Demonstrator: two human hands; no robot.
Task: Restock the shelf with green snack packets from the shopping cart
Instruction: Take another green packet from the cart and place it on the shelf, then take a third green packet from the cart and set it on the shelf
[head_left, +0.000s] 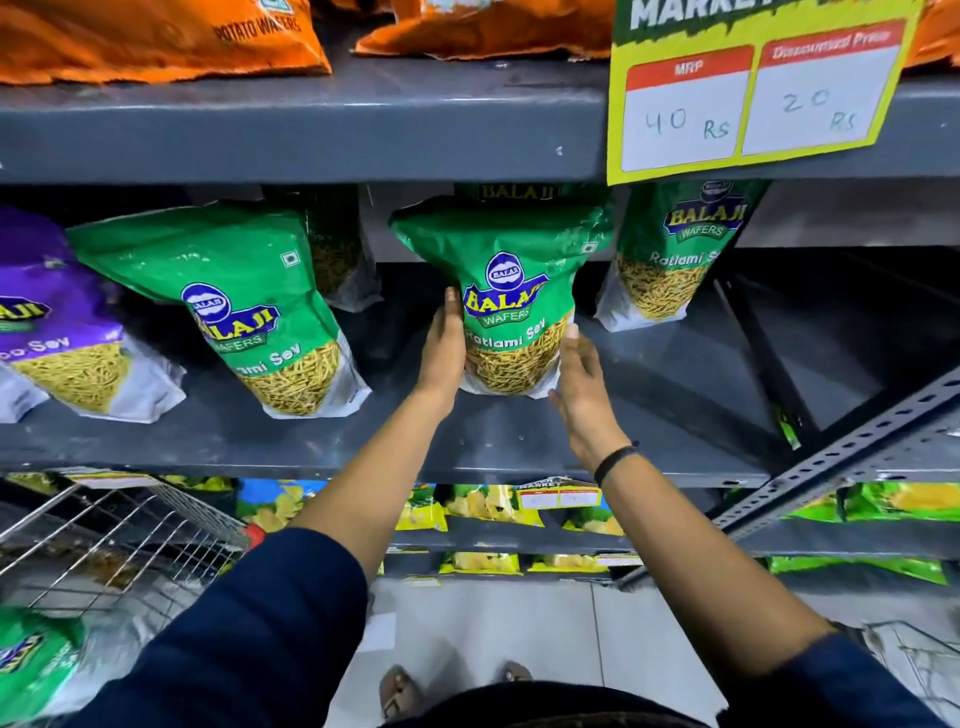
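Both hands on the middle packet (511, 291): left hand (444, 349) flat on its side, right hand (581, 383) loose against its edge, fingertips hidden; cart (119, 525) below it cut off

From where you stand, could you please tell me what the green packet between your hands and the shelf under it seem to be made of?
Green packet: probably glossy plastic film; it creases, shines, and has a clear lower window. Shelf: likely grey painted metal, matte and scuffed, beside a perforated angle upright.

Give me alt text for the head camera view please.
Both hands, left hand and right hand, steady an upright green snack packet on a grey shelf between other green packets; a wire shopping cart stands lower left.
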